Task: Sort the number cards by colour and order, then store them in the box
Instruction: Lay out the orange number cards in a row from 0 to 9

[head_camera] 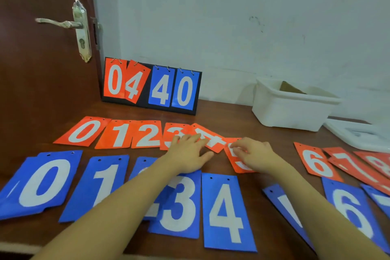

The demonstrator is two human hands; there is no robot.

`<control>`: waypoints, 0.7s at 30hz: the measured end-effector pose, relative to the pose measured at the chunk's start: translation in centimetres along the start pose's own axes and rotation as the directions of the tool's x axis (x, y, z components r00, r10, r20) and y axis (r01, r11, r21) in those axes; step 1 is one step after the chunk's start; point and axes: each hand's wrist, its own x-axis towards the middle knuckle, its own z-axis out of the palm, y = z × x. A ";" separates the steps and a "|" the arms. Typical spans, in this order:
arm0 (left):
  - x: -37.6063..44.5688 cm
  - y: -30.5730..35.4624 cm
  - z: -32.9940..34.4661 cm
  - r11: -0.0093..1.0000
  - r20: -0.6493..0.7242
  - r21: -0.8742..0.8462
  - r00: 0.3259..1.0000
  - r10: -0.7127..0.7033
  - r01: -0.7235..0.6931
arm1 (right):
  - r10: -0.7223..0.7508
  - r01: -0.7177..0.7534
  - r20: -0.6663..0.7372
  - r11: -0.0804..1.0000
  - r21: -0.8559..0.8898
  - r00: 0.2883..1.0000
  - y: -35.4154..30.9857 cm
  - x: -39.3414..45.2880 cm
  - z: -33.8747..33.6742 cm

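We see the left hand (pixel 190 154) lying flat, fingers spread, across the red 3 card (pixel 172 136) and the edge of the tilted red 4 card (pixel 211 140); it presses down rather than grips. The right hand (pixel 253 155) rests just beside it on the red 5 card (pixel 238 164), fingertips curled onto the card's top edge; whether it pinches the card we cannot tell. The 2 hands are close but not touching.

To the left of them the red row runs 0 (pixel 83 131), 1 (pixel 118 134), 2 (pixel 147 134); to the right lie red 6 (pixel 316 161), 7 (pixel 356 168) and 8 (pixel 377 163), overlapping. Nearer us the blue row shows 0 (pixel 42 181), 1 (pixel 101 183), 3 (pixel 181 202), 4 (pixel 226 211) and 6 (pixel 352 209), with forearms covering other cards.

The white box (pixel 291 110) stands open at the far right of the wooden table (pixel 232 116), its lid (pixel 358 133) beside it. A scoreboard (pixel 152 86) reading 04 40 leans against the wall (pixel 232 17), next to a door (pixel 42 70).
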 end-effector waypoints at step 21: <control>-1.9 3.6 0.2 0.958 -0.095 0.182 0.966 0.241 -0.222 | 0.138 -0.141 -0.034 0.984 -0.107 0.990 3.7 -3.0 1.1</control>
